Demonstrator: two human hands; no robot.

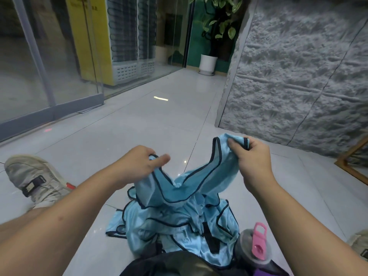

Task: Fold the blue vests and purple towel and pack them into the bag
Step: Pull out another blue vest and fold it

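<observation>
A light blue vest (179, 188) with dark trim hangs stretched between both hands above the floor. My left hand (137, 166) grips one shoulder strap, and my right hand (253, 156) pinches the other strap higher up. Beneath it a crumpled heap of more blue vests (179, 226) lies on the tiles. A dark bag (179, 263) sits at the bottom edge, partly cut off. A sliver of purple cloth (260, 272), perhaps the towel, shows at the bottom right of the bag.
A grey bottle with a pink lid (256, 244) lies beside the heap on the right. My shoe (33, 178) rests on the floor at left, another shoe (360, 246) at the right edge. Glass partition left, rough grey wall right, potted plant (209, 60) far back.
</observation>
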